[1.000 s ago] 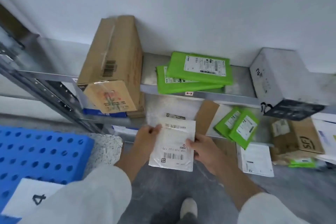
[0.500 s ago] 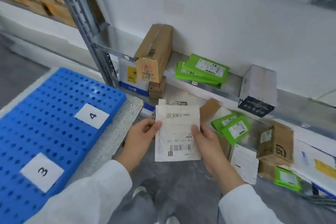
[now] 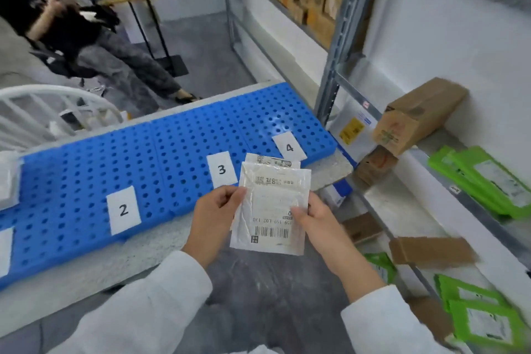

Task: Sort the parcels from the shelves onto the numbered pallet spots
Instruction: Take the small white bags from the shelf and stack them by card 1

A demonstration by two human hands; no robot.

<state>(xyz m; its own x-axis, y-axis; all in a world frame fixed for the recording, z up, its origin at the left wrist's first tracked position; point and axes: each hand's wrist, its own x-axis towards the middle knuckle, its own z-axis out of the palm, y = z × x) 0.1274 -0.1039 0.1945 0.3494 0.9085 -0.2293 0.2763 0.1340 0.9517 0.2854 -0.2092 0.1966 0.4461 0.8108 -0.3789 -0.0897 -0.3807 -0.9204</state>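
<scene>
A flat white parcel point(image 3: 273, 210) with a barcode label is held in front of me, a second white parcel point(image 3: 273, 160) peeking out behind its top edge. My left hand point(image 3: 214, 217) pinches the left edge and my right hand point(image 3: 316, 221) pinches the right edge. Behind the parcels lies the blue perforated pallet point(image 3: 172, 146), with white number cards 2 point(image 3: 123, 210), 3 point(image 3: 221, 169) and 4 point(image 3: 289, 147). The parcels hover just in front of cards 3 and 4.
Metal shelves point(image 3: 402, 210) on the right hold green mailers point(image 3: 488, 178), brown cartons point(image 3: 416, 118) and cardboard flaps. A white parcel point(image 3: 7, 178) lies at the pallet's left end. A person point(image 3: 71, 26) sits at the far left beside a white rail point(image 3: 57, 95).
My view has swung left from the shelves toward the pallet. Both hands kept hold of the white parcels and carried them along; cards 2, 3 and 4 now show.
</scene>
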